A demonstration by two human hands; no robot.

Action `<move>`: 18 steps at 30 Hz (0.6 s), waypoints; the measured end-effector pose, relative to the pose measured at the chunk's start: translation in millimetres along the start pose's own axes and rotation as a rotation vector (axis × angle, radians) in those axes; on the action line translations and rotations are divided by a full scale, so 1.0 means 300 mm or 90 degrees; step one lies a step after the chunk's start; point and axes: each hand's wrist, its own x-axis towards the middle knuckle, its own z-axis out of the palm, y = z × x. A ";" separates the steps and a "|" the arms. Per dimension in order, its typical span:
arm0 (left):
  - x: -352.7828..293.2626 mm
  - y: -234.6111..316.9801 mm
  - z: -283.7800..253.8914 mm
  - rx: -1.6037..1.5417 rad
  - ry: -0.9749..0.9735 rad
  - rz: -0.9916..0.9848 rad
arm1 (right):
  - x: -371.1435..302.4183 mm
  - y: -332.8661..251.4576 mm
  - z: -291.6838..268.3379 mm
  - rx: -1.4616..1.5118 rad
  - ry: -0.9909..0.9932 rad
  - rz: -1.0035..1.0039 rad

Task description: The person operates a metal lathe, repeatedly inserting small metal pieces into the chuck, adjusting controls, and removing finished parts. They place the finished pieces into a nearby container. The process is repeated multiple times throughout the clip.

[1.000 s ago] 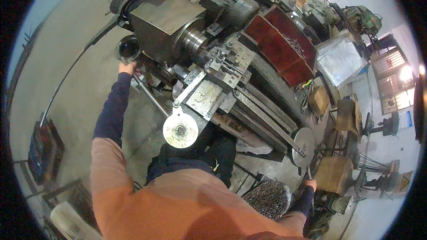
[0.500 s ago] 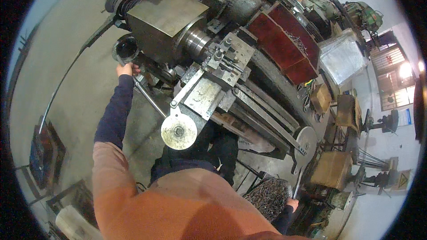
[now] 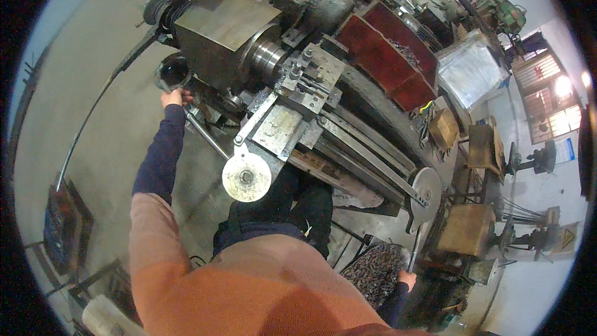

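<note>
A metal lathe stands in front of me, with its spindle (image 3: 268, 56) beside the boxy headstock (image 3: 227, 18) and a tool post block (image 3: 314, 78) on the slide. My left hand (image 3: 176, 97) is closed around the upper end of a long metal lever (image 3: 208, 134), which runs down toward a round metal disc (image 3: 246, 177). A dark round cup (image 3: 173, 71) sits just beyond that hand. At lower right, my right hand (image 3: 407, 279) is wrapped round a shorter lever (image 3: 415, 249). This lever hangs below a larger disc (image 3: 426, 194) at the bed's right end.
A container heaped with small dark metal pieces (image 3: 376, 270) stands beside my right hand. Behind the lathe lie a red-brown tray (image 3: 388, 56) and a motor (image 3: 314, 0). Cardboard boxes (image 3: 465, 229) and bench machines (image 3: 535, 158) line the right wall.
The lathe has shifted slightly up and left in the picture as the view moved. Both hands keep their grips on the levers, in nearly the same places.
</note>
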 end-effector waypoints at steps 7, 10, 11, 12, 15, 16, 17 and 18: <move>-0.012 0.049 0.020 -0.012 -0.056 -0.040 | -0.023 -0.031 0.037 0.081 0.208 -0.175; 0.082 0.019 -0.016 0.041 -0.139 -0.070 | 0.113 -0.039 0.026 -0.002 0.182 -0.161; 0.135 -0.014 -0.031 0.062 -0.170 -0.082 | 0.183 -0.019 0.003 -0.034 0.154 -0.152; 0.254 -0.079 -0.085 0.197 -0.167 0.070 | 0.345 -0.011 0.035 -0.042 0.170 -0.108; 0.421 -0.165 -0.177 0.317 -0.110 0.166 | 0.492 -0.067 0.005 -0.049 0.266 -0.188; 0.429 -0.169 -0.148 0.296 -0.114 0.083 | 0.466 -0.099 -0.059 -0.054 0.244 -0.136; 0.478 -0.176 -0.205 0.400 -0.060 0.233 | 0.460 -0.165 -0.074 -0.044 0.209 -0.105; 0.543 -0.174 -0.361 0.517 0.023 0.386 | 0.475 -0.253 -0.044 -0.040 0.141 -0.131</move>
